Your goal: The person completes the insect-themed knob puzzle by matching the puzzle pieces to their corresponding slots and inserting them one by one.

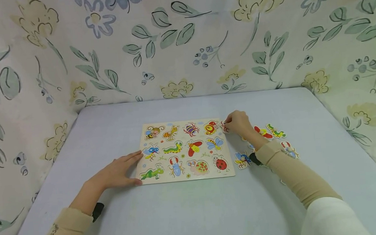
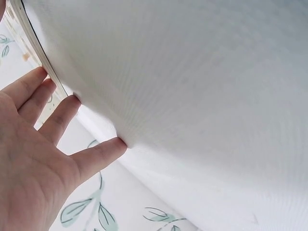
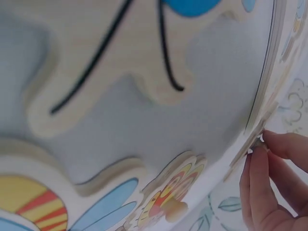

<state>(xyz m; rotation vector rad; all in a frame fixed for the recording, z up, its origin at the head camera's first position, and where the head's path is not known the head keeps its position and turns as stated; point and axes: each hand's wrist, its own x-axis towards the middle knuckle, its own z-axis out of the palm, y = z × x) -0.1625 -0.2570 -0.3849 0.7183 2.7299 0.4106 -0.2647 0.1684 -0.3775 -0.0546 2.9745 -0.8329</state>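
Note:
A wooden insect puzzle board [image 1: 160, 158] lies flat on the table, with printed bugs in rows. Fingers straight and spread, my left hand [image 1: 118, 172] rests against the board's left edge; the left wrist view shows the fingertips touching that edge and the tabletop. At the board's upper right corner, my right hand [image 1: 239, 124] pinches a spider puzzle piece [image 1: 224, 127], mostly covered by the fingers in the head view. Seen edge-on in the right wrist view, the puzzle piece [image 3: 244, 147] is held by its small knob between thumb and fingertips.
Loose knobbed pieces lie right of the board: a mosquito [image 1: 242, 160], a caterpillar [image 1: 276, 131], a red-winged bug [image 1: 263, 132] and a stag beetle [image 1: 290, 149], among others partly under the right forearm. Floral cloth [image 1: 176, 42] hangs behind the white table [image 1: 194, 211].

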